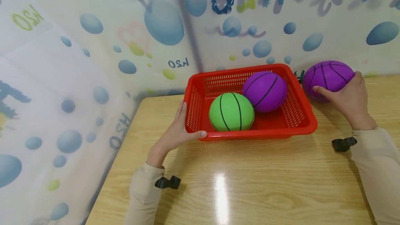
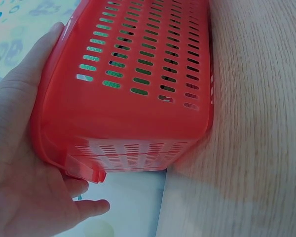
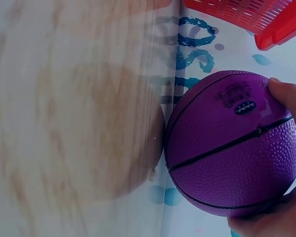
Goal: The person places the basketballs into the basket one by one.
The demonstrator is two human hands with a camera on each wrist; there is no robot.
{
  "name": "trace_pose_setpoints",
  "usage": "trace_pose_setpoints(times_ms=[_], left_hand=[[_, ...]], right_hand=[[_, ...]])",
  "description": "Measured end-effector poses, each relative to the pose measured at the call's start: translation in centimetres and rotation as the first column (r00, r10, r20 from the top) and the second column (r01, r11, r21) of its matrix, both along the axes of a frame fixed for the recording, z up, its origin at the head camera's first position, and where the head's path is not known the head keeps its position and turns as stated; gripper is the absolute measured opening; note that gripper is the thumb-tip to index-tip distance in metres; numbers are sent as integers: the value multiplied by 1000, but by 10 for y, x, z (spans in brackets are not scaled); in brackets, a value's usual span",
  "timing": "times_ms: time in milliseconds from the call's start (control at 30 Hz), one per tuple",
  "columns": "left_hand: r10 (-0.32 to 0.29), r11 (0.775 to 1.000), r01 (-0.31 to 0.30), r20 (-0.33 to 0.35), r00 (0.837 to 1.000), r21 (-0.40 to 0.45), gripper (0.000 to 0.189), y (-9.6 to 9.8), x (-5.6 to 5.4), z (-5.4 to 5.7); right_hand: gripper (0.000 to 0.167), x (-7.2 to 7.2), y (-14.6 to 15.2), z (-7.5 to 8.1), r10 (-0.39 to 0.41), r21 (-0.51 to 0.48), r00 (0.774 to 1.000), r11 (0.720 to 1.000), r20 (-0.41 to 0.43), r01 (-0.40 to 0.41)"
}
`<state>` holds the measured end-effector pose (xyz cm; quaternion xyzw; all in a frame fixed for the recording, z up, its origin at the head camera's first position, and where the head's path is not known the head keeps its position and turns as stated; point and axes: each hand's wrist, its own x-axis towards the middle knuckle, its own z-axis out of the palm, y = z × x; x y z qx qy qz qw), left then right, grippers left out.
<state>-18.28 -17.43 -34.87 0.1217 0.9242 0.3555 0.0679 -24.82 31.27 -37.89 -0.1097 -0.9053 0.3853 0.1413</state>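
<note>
A red plastic basket (image 1: 250, 135) with slotted sides stands on the table. Inside it a green ball (image 1: 231, 112) with black lines sits beside a purple ball (image 1: 265, 91). My left hand (image 1: 175, 133) grips the basket's front left corner, thumb along the front rim and fingers at the left side. The left wrist view shows this hand (image 2: 24, 163) around the rim from outside. To the right of the basket, my right hand (image 1: 353, 96) holds a second purple ball (image 3: 232, 148), thumb and fingers on opposite sides of it. That ball is close against the tabletop.
The light wood table (image 1: 250, 183) has its left edge near the basket. Behind and to the left hangs a white sheet (image 1: 103, 44) printed with blue and green drops. A small black wrist camera (image 1: 167, 182) is strapped at the left sleeve, another (image 1: 343, 144) at the right.
</note>
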Motion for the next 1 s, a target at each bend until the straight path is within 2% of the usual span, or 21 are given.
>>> trace_pose_setpoints(times_ms=[233,400,567,800,1000], left_hand=[[-4,1000,4,6,1000,14,122,1,0,0],[-7,1000,7,2,1000,15,121,0,0,-1],[-2,1000,2,0,1000,5,121,-1,0,-1],[1,1000,-1,5,1000,0,122,-2,1,-2],[-6,1000,6,3,1000,10,122,-1,0,-1]], right_hand=[[99,5,2,7,-1,-19,999,1000,-49,0],[97,8,1,24,-44,-33,994,999,-96,41],[92,12,-10,44,-50,-62,988,997,-148,41],[88,25,-34,66,7,-75,977,997,-212,-24],[91,42,-49,88,87,-13,982,996,-170,-91]])
